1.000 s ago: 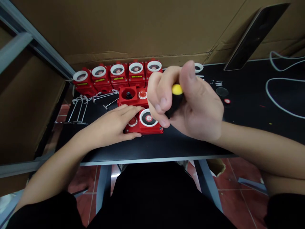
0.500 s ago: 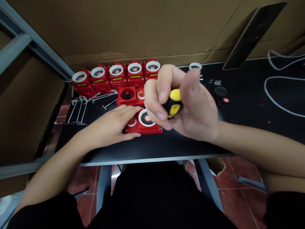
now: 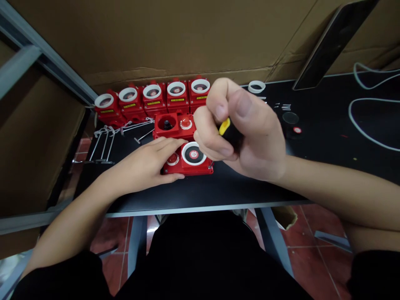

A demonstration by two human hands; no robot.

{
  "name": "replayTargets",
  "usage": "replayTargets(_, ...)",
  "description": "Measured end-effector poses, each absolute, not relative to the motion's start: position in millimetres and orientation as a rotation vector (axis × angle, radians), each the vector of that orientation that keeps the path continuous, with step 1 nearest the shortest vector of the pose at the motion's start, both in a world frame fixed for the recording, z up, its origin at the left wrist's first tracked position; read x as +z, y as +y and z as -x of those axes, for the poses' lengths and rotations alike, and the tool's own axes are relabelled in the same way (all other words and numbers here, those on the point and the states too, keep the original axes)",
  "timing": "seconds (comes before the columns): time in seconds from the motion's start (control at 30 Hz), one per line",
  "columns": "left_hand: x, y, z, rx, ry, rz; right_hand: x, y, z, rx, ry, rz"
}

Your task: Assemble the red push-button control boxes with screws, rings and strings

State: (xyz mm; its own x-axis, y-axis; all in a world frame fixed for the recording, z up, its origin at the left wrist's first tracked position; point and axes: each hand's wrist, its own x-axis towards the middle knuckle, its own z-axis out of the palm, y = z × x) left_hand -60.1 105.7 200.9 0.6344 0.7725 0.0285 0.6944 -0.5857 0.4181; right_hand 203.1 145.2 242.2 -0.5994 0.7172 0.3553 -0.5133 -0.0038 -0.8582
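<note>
A red alarm box (image 3: 187,169) with a white ring and a red lamp lies face up near the table's front edge. My left hand (image 3: 146,164) grips its left end, with the fingers over the back edge and the thumb along the front. Wrapped in my right hand (image 3: 246,129) is the black and yellow handle of a screwdriver (image 3: 225,126). Its thin shaft comes down to the box's front right corner, where a screw sits; the upper shaft is hidden behind my fingers. Just behind lies an open red housing (image 3: 168,132) with a red dome lamp (image 3: 186,122).
Several similar red boxes (image 3: 153,102) stand in a row at the back left. Metal rods (image 3: 103,146) with white cords lie at left. At right are a loose white ring (image 3: 256,86), small screws (image 3: 286,107), a clear disc (image 3: 290,118) and a pale cable (image 3: 362,129).
My right hand has turned the screwdriver handle, so less of its yellow shows and the thumb has folded inward. The left hand and the box have stayed in place.
</note>
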Motion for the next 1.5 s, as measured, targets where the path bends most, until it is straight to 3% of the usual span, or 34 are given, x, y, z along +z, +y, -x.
replayTargets(0.77, 200, 105, 61, 0.281, 1.193, -2.487, 240, 151, -202, 1.757, -1.428, 0.37)
replayTargets(1.1, 203, 106, 58, 0.248, 1.217, -2.444, 239, 151, -211, 1.756, -1.526, 0.129)
replayTargets(1.5, 207, 106, 55, 0.233, 1.228, -2.414, 239, 151, -211, 1.885, -1.444, 0.139)
